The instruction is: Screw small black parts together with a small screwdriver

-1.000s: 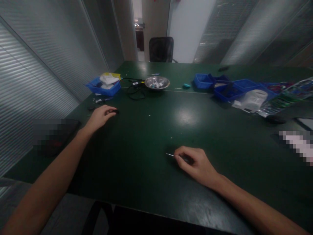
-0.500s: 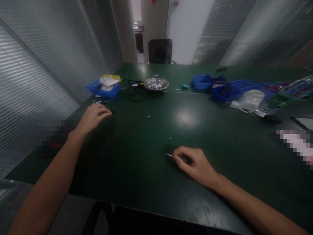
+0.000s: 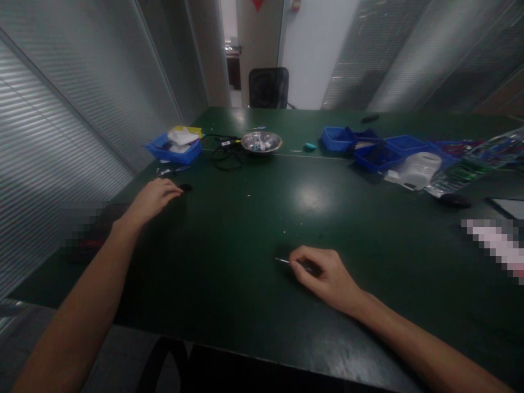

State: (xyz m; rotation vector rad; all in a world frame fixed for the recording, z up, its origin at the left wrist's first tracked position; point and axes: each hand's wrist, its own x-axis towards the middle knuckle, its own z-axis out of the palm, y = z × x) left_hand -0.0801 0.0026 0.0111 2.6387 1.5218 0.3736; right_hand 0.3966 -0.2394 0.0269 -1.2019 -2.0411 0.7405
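Observation:
My left hand (image 3: pixel 153 201) is over the left part of the dark green table (image 3: pixel 229 229), its fingers stretched forward and the thumb close to them. Just past the fingertips lies a small black object (image 3: pixel 186 187) on the table, too blurred to name. Resting nearer the front edge, my right hand (image 3: pixel 321 270) is closed around a thin metal-tipped tool (image 3: pixel 282 260). The slim bright shaft points left, and the rest of it is mostly hidden by the fingers and palm.
Behind my left hand stands a blue basket (image 3: pixel 174 150) with white and yellow items. Black cables (image 3: pixel 227 158) lie beside a metal bowl (image 3: pixel 262 143) holding small parts. Blue trays (image 3: pixel 338 139), a plastic bottle (image 3: pixel 478 166) and a black mouse-like object (image 3: pixel 454 201) are on the right.
My left hand has drawn back slightly to the left, leaving the small black object on the table in fuller view. My right hand keeps its place and hold.

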